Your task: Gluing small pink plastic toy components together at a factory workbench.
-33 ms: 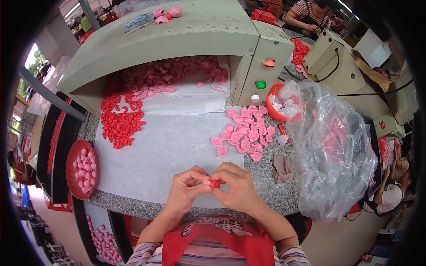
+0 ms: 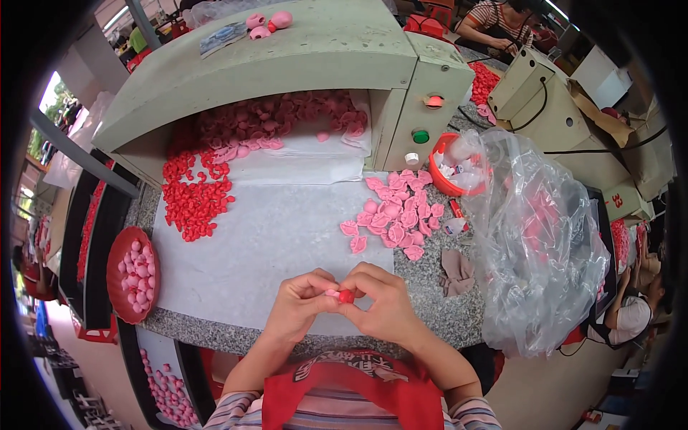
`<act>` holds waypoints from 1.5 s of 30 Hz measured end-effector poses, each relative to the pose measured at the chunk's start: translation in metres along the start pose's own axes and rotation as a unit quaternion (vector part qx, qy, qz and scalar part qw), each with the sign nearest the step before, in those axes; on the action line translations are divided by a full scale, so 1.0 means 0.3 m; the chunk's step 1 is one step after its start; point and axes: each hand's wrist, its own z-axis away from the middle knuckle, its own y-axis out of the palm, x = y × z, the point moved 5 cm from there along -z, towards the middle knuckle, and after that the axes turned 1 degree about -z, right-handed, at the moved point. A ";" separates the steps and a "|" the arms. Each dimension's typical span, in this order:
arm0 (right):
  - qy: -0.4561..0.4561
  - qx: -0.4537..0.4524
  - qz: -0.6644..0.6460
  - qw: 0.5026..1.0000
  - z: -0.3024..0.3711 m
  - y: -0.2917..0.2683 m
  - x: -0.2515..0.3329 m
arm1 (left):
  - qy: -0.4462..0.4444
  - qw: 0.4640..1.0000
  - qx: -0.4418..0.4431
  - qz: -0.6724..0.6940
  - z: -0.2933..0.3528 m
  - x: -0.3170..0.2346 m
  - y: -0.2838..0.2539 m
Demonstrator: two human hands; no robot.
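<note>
Left hand [image 2: 297, 304] and right hand [image 2: 383, 304] both pinch a small red-and-pink piece [image 2: 345, 296], above near edge of speckled worktop [image 2: 451, 319]. Farther in: pink leaf-shaped pieces [image 2: 408, 220] rightward, small red pieces [image 2: 185, 213] leftward. Red bowl [image 2: 112, 272], pink balls [image 2: 141, 271] inside, at left edge.

Left fingers [image 2: 309, 282], right fingers [image 2: 367, 281] pinching red-pink piece [image 2: 345, 295]
</note>
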 end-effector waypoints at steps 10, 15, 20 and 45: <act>-0.023 -0.072 0.030 0.997 0.016 -0.054 -0.019 | 0.012 0.999 0.022 -0.034 -0.045 -0.014 0.065; 0.008 -0.140 -0.007 0.990 0.113 -0.147 -0.045 | 0.149 0.888 -0.106 -0.422 -0.004 -0.124 0.261; 0.052 -0.198 -0.070 0.976 0.181 -0.173 -0.091 | -0.003 0.962 0.271 -0.006 0.142 -0.203 0.658; 0.099 -0.127 -0.097 0.982 0.101 -0.114 -0.121 | -0.449 0.732 0.512 0.033 0.217 -0.178 0.687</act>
